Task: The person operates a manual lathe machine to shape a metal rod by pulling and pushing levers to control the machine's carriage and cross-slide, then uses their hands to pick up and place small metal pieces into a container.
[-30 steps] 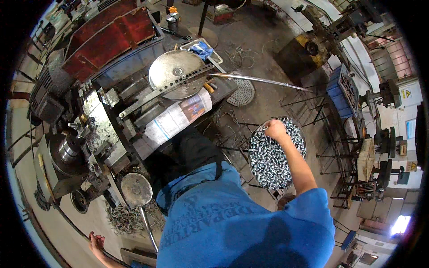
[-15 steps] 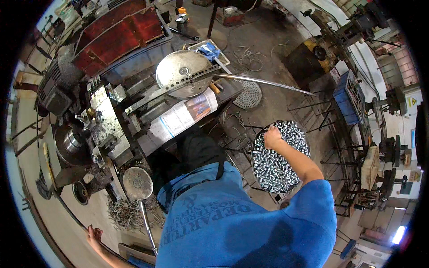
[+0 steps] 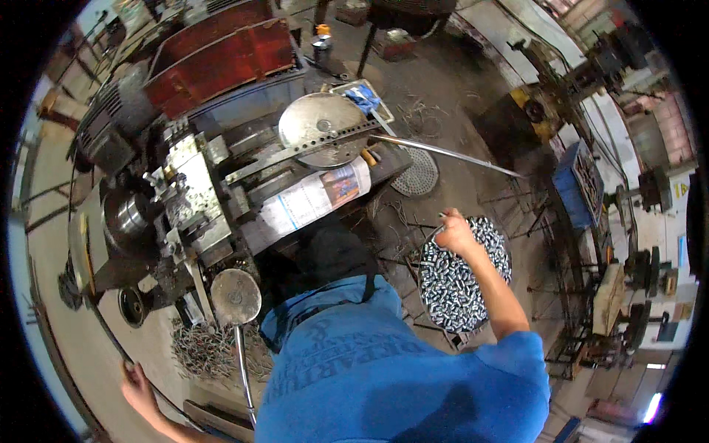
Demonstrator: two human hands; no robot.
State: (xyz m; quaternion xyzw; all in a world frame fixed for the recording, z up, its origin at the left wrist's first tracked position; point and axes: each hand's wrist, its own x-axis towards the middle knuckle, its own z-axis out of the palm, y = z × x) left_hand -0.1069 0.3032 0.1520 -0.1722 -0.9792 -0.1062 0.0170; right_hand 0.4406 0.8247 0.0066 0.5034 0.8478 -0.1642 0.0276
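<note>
My right hand (image 3: 456, 233) is closed in a pinch over the far left rim of a round tray (image 3: 419, 284). A small metal cylinder shows, partly hidden, at its fingertips. Heaped in the tray are many short, shiny metal cylinders (image 3: 454, 295). Out at the lower left, my left hand (image 3: 138, 391) is beside a long dark rod (image 3: 108, 334), its fingers loosely bent and apart. Whether it touches the rod I cannot make out.
A lathe-like machine (image 3: 196, 188) stands at left, with a round metal disc (image 3: 236, 297) near my body. Beyond are a large disc (image 3: 319, 122), printed paper (image 3: 295, 207) and a red bin (image 3: 221, 63). Metal scraps (image 3: 199, 351) cover floor at lower left; a blue crate (image 3: 580, 184) stands right.
My right hand has risen from the cylinders to the tray's far left rim, a small piece now at its fingertips. My left hand has moved left and slightly up. The view has shifted.
</note>
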